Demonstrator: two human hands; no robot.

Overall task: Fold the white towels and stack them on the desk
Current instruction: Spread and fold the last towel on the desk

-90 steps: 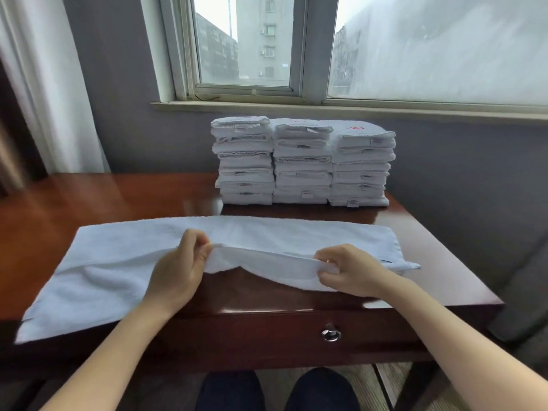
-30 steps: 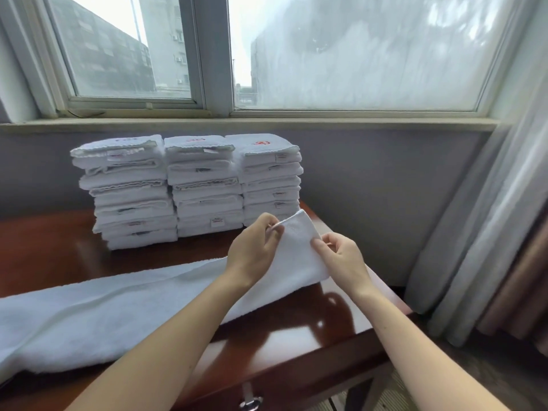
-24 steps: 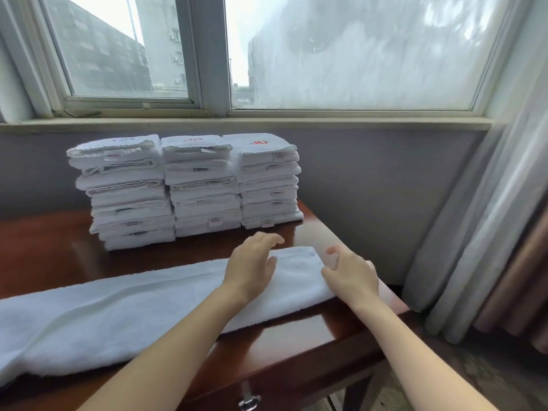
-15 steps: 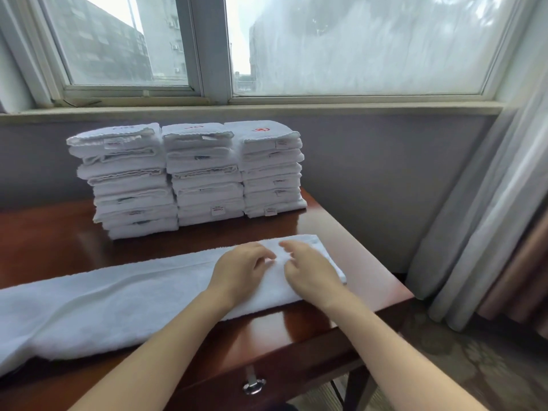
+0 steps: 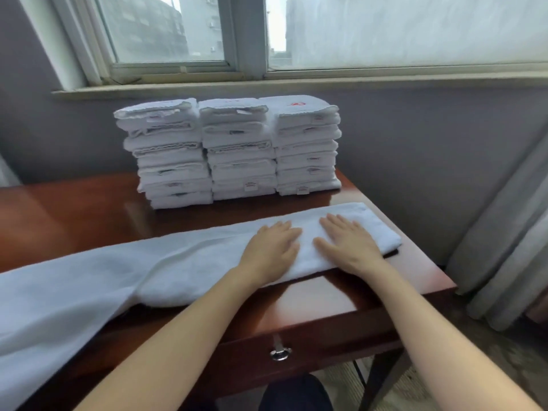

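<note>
A long white towel [image 5: 166, 268], folded lengthwise into a strip, lies across the dark red wooden desk [image 5: 320, 301]; its left part hangs over the front edge. My left hand [image 5: 271, 247] and my right hand [image 5: 347, 244] lie flat side by side on the towel's right end, fingers straight, pressing it down. Behind them, against the wall, stand three side-by-side stacks of folded white towels [image 5: 234, 149], several towels high.
The desk's right edge is close to the towel's end. A drawer with a metal pull [image 5: 280, 353] is in the desk front. Grey curtains [image 5: 510, 247] hang at the right. The window sill [image 5: 296, 84] runs above the stacks.
The towel went from half-folded to a narrow strip. My hands let go of its raised right end, laid it down, and now press flat on it, spread slightly apart.
</note>
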